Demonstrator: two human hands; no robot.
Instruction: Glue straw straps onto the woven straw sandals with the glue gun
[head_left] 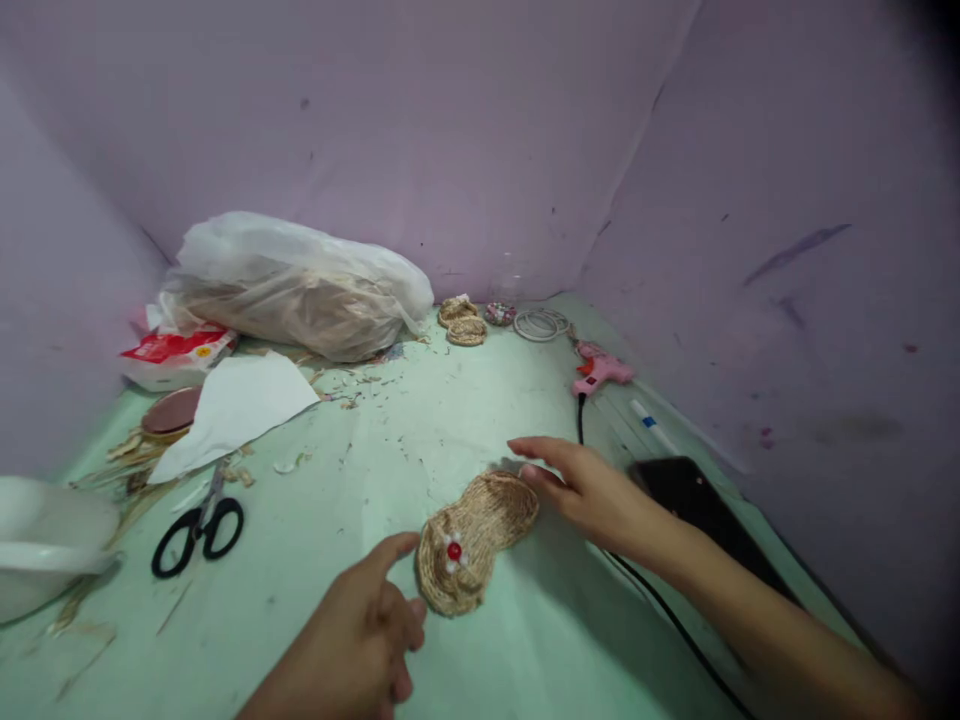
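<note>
A small woven straw slipper (501,512) lies on the pale green tabletop, in the lower middle of the head view. Its near end carries a white flower with a red bead (454,551) at the centre. My left hand (360,625) is at the slipper's near left edge, index finger stretched out to it and the other fingers loosely bent, holding nothing. Over at the far right end, my right hand (581,490) has its fingers apart, with the fingertips at or just above the rim. Whether they press on it I cannot tell.
Black-handled scissors (199,530), white paper (244,400) and a white container (49,550) are on the left. A plastic bag (300,285) and woven pieces (466,330) lie along the back wall. To the right are a pink glue gun (602,370), its black cord and a dark phone-like slab (705,510).
</note>
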